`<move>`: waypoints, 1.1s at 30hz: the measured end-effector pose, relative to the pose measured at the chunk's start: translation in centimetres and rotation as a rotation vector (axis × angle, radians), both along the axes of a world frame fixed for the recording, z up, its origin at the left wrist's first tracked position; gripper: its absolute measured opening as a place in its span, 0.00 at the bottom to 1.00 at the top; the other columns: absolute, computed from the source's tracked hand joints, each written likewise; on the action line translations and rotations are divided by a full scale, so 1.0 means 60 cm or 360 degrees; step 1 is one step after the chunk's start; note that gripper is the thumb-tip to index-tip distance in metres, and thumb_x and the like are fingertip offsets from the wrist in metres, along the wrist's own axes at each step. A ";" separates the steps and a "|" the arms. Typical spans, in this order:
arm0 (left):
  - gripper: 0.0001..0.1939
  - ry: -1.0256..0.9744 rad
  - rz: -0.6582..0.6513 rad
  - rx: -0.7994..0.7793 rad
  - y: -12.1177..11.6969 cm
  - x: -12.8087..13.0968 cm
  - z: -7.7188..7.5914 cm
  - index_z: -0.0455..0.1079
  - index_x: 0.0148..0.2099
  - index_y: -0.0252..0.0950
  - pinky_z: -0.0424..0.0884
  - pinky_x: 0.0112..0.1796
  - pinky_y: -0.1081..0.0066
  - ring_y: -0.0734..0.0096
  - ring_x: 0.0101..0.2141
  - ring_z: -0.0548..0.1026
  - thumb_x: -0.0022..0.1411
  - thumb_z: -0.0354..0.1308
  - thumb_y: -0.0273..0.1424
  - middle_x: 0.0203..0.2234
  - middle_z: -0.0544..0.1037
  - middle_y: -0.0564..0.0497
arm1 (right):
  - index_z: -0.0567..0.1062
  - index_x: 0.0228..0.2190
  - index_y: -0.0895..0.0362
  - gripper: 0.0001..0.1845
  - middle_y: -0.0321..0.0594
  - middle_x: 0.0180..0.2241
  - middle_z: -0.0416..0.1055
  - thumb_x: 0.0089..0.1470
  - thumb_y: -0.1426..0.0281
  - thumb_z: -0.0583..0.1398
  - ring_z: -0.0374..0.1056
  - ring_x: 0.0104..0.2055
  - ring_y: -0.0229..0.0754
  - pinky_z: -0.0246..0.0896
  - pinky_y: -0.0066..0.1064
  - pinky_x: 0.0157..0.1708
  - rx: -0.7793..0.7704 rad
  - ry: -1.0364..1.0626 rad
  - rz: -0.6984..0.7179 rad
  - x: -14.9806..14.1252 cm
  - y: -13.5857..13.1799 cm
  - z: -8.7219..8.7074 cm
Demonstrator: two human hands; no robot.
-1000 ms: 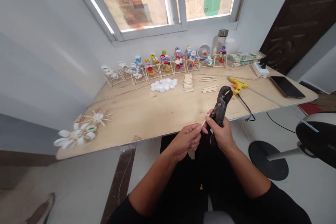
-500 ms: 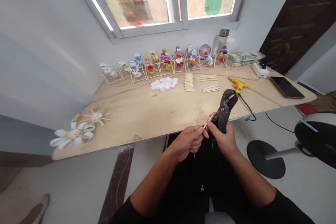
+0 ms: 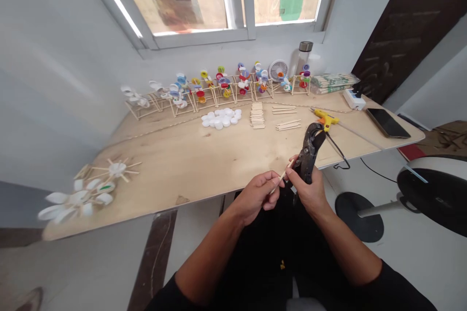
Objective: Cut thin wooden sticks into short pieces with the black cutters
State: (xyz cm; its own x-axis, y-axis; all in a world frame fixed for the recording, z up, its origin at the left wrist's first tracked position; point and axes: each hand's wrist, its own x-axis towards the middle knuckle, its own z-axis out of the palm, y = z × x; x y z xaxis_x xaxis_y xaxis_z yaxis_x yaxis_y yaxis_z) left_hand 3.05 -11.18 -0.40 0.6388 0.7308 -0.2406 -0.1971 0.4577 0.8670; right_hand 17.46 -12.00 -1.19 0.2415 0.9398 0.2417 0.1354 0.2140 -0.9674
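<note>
My left hand [image 3: 258,195] is closed, pinching a thin wooden stick [image 3: 282,175] between thumb and fingers. The stick slants up to the right, and its upper end meets the fingertips of my right hand [image 3: 310,189]. That hand is wrapped round a black pipe cutter [image 3: 308,155] with a curved jaw, held upright with the jaw at the top. Both hands are over my lap, just off the table's front edge. Part of the cutter's handles is hidden by my right hand.
On the wooden table [image 3: 204,160] lie white bottle caps [image 3: 221,118], short sticks [image 3: 257,115], a yellow glue gun [image 3: 326,119] and a phone [image 3: 387,122]. Bottle-cap wheels on stick frames [image 3: 199,93] line the wall. White cap wheels [image 3: 78,198] sit at left; a black fan [image 3: 438,194] stands right.
The view has shifted, so the table's things appear further left. My left fingers have loosened a little, and the stick end that stuck out below that hand no longer shows there.
</note>
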 end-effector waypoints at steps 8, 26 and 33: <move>0.22 0.0415 0.0000 0.0097 0.053 -0.005 -0.001 0.70 0.42 0.30 0.46 0.13 0.79 0.86 0.10 0.55 0.56 0.52 0.44 0.17 0.72 0.52 | 0.67 0.35 0.56 0.11 0.31 0.25 0.64 0.47 0.68 0.59 0.65 0.24 0.35 0.64 0.30 0.27 -0.0063 0.0069 -0.0071 -0.008 0.038 -0.009; 0.12 0.0312 -0.0236 -0.0004 0.102 -0.018 -0.014 0.67 0.36 0.30 0.49 0.18 0.78 0.86 0.15 0.55 0.58 0.52 0.36 0.24 0.74 0.49 | 0.69 0.34 0.56 0.12 0.33 0.26 0.66 0.45 0.68 0.61 0.65 0.28 0.37 0.62 0.32 0.34 -0.0249 0.0155 -0.0235 -0.015 0.064 -0.043; 0.12 0.0287 -0.0275 -0.0002 0.105 -0.022 -0.018 0.68 0.36 0.30 0.51 0.18 0.79 0.86 0.15 0.57 0.59 0.51 0.35 0.27 0.75 0.46 | 0.69 0.34 0.56 0.12 0.34 0.28 0.66 0.45 0.68 0.61 0.65 0.29 0.37 0.63 0.33 0.35 -0.0272 0.0200 -0.0259 -0.017 0.066 -0.051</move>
State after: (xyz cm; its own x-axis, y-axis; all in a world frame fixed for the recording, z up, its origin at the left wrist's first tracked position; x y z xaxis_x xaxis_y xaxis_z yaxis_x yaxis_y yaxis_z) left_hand 1.76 -4.90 -1.50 0.7009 0.6141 -0.3627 0.0421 0.4720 0.8806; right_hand 16.41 -8.06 -4.25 0.4109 0.9107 0.0412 0.0314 0.0310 -0.9990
